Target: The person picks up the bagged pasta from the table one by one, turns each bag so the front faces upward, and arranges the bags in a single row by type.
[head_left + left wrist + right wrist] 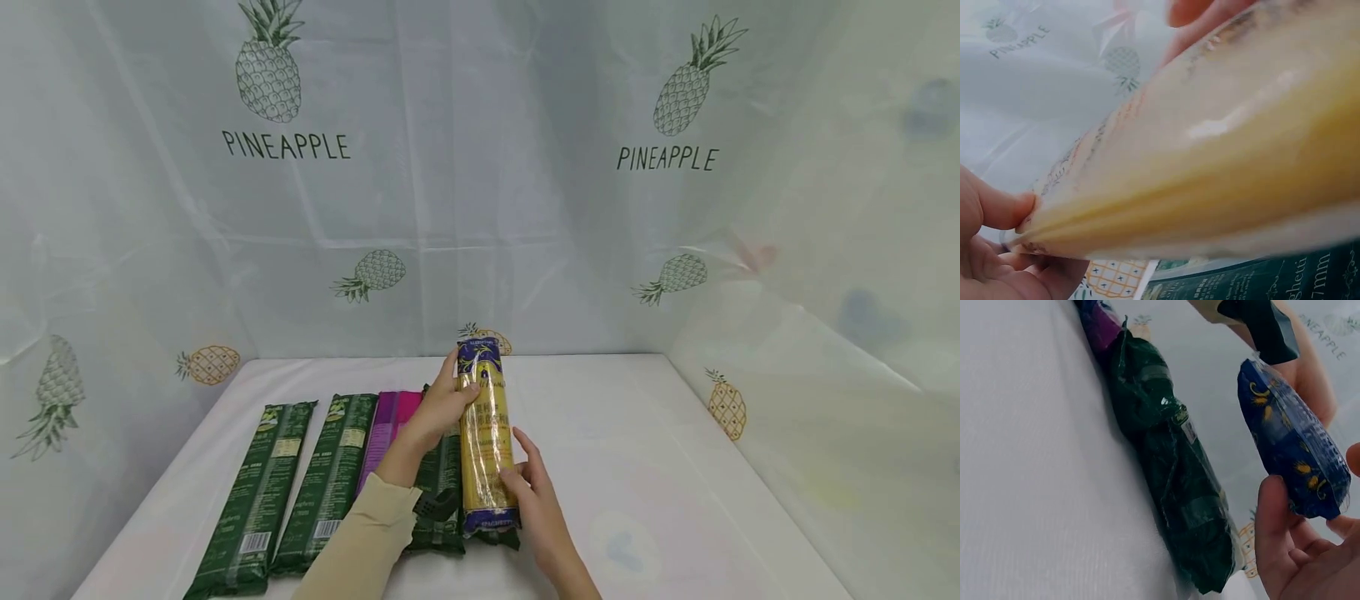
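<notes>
A pack of spaghetti [486, 442], clear and yellow with blue ends, is held up off the table between both hands. Near its far end, my left hand [438, 410] grips it with the thumb over the front. My right hand [538, 500] holds the near end, thumb on the front face and fingers at the right side. The left wrist view shows the spaghetti pack [1197, 162] at close range, its far end pinched by the left hand [997, 244]. In the right wrist view, the pack's blue end [1291, 440] lies within the right hand's [1310, 556] grasp.
On the white table [637, 467], a green pack [251, 500], another green pack [330, 475] and a purple pack [381, 425] lie side by side on the left. More green packaging [441, 479] lies partly hidden beneath the held pack. Pineapple-print sheeting [510, 167] surrounds the table.
</notes>
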The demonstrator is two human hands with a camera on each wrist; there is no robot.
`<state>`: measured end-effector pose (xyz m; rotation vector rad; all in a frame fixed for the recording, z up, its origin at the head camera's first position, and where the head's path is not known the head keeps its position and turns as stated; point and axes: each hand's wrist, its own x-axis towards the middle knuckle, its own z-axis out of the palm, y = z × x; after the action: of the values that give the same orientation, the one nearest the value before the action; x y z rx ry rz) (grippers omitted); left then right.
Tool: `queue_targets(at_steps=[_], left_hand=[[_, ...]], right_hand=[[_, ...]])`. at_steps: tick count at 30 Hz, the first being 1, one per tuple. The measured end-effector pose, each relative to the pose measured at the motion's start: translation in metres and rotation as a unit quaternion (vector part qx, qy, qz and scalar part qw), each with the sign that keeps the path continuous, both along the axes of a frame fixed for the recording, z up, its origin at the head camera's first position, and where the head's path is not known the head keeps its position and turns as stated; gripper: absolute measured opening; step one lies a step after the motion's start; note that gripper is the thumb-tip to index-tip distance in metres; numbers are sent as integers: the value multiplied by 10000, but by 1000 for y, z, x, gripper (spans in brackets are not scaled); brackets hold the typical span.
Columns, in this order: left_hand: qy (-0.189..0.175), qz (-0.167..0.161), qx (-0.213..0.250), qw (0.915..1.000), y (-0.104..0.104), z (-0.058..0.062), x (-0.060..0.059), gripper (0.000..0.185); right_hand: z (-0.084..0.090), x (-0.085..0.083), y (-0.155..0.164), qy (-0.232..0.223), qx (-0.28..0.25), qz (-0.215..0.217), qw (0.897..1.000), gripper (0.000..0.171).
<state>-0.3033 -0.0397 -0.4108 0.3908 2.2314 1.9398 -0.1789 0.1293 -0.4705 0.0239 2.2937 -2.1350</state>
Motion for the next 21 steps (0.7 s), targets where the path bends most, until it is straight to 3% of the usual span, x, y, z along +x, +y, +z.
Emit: queue_targets(at_steps=[6,14,21], left_hand=[[-55,54,10,10000,-1,1,0,82],[52,118,-110,9999,-1,-2,-1,85],[372,141,-449,9982,-4,-4,2,78]], right_hand=[[-2,-1,0,-2,219,25,9998,71],[-3,-1,0,321,42,34,9995,71],[-4,0,0,533,-88,87,9985,72]])
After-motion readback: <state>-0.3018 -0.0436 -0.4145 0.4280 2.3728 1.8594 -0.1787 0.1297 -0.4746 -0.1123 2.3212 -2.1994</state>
